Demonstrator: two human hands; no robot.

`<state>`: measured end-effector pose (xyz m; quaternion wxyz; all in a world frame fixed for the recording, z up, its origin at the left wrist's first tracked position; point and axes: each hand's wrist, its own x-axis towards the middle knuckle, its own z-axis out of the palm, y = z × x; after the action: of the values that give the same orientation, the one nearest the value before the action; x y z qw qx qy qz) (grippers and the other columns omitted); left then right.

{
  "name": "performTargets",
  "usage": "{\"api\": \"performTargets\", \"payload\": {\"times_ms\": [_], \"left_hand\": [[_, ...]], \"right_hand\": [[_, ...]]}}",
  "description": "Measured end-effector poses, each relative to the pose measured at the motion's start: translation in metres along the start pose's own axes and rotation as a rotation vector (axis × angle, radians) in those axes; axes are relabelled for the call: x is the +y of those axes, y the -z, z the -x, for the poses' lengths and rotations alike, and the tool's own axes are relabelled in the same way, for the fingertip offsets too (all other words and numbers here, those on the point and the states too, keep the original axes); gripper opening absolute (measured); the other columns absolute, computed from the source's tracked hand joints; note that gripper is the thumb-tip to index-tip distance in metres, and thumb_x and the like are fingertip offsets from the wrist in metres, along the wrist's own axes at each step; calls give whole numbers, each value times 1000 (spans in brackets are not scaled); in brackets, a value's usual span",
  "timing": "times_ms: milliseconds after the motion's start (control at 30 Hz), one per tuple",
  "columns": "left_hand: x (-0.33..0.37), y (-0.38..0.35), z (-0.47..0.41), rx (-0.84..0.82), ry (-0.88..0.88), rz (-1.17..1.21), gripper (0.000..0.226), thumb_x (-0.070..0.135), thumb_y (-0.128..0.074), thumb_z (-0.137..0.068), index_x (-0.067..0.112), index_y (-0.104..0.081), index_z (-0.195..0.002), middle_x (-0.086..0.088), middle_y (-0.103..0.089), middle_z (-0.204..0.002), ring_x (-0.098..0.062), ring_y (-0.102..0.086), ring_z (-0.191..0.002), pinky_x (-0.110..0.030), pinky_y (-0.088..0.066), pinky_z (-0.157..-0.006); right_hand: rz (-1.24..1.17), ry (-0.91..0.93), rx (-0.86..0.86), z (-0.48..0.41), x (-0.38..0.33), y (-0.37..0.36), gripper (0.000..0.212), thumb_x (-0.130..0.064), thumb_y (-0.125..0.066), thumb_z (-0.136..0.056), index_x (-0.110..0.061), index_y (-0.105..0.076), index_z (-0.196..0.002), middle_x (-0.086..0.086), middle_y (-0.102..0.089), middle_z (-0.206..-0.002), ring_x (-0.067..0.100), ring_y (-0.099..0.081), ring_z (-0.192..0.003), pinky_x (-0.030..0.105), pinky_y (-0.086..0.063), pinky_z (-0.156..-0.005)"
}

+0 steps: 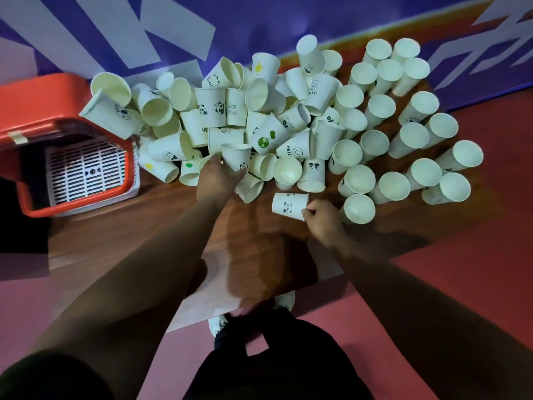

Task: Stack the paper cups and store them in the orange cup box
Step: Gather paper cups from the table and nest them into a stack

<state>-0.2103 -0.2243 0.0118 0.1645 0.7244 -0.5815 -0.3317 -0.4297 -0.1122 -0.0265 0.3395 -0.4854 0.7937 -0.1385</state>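
A big heap of white paper cups point(230, 116) with small prints lies jumbled across the middle of the wooden table point(144, 232). My left hand point(217, 177) grips an upright panda-print cup point(236, 157) at the heap's near edge. My right hand point(323, 219) pinches the rim of another panda-print cup point(288, 205) lying on its side on the table. The orange cup box point(43, 111) stands open at the table's left end, with a white slotted grid inside.
Several upright cups or cup stacks point(403, 134) stand in rows on the right part of the table. A purple wall with white shapes point(144, 30) runs behind. Red floor point(476, 255) surrounds the table; my shoes point(219, 324) show below its near edge.
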Motion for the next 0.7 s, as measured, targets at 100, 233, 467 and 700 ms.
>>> {"api": "performTargets", "payload": {"times_ms": [100, 233, 467, 700], "left_hand": [[-8, 8, 4, -4, -12, 37, 59, 41, -78, -82, 2, -56, -121, -13, -65, -117, -30, -61, -107, -39, -49, -85], [-22, 30, 20, -44, -6, 140, 55, 40, -78, -82, 9, -55, -122, -1, -64, -112, -17, -59, -98, -30, -44, -79], [-66, 89, 65, -70, 11, 391, 59, 41, -83, -76, 17, -53, -122, -3, -64, -120, -18, -61, -110, -45, -52, -99], [-125, 163, 102, -189, -84, 662, 86, 38, -88, -69, 39, -42, -142, -7, -65, -130, -27, -63, -120, -48, -55, -97]], "right_hand": [[-80, 67, 24, 13, -2, 3, 16, -12, -66, -86, 3, -72, -88, 14, -70, -90, 24, -64, -84, 20, -35, -65], [-184, 118, 113, 29, -7, 8, 10, -7, -71, -78, 2, -72, -80, -4, -53, -74, 9, -55, -74, 20, -40, -70], [-287, 41, 146, 59, -33, -3, 6, -10, -71, -76, -8, -71, -82, 12, -57, -106, 21, -54, -101, 25, -42, -86], [-411, 192, -33, 109, -106, -18, 7, -19, -69, -82, -21, -65, -77, -1, -64, -86, 13, -59, -82, 25, -42, -67]]}}
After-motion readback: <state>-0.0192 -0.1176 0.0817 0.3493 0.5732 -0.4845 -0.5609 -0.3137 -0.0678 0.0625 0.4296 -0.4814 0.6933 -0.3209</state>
